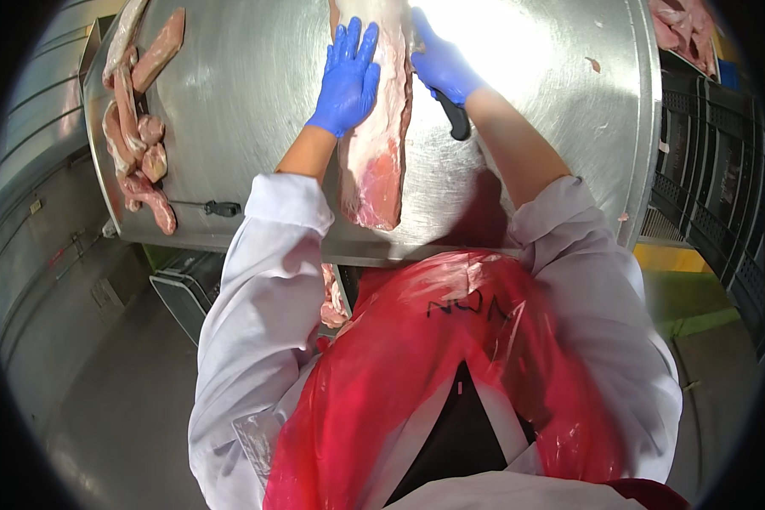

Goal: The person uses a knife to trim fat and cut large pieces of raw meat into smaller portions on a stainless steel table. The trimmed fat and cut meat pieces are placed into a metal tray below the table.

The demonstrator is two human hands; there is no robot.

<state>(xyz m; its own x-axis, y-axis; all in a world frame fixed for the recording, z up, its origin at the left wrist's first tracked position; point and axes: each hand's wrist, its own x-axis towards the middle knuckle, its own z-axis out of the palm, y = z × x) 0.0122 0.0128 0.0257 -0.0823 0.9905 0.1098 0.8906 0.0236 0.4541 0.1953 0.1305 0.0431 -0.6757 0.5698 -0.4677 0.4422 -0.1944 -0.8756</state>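
Observation:
A long slab of raw meat (372, 166), pale with fat and pink at its near end, lies lengthwise on the steel table (255, 93). My left hand (347, 81), in a blue glove, rests flat on its left side with fingers spread. Along its right edge, my gloved right hand (444, 68) is closed around a knife (456, 119). The black handle sticks out below the palm. The blade cannot be made out near the bright glare.
Several meat strips and chunks (126, 106) lie along the table's left side. Beside them is a black-handled tool (223, 208) with a thin shaft. More meat (687, 30) sits at the far right, above dark stacked crates (710, 153). Meat pieces (333, 302) also show below the front edge.

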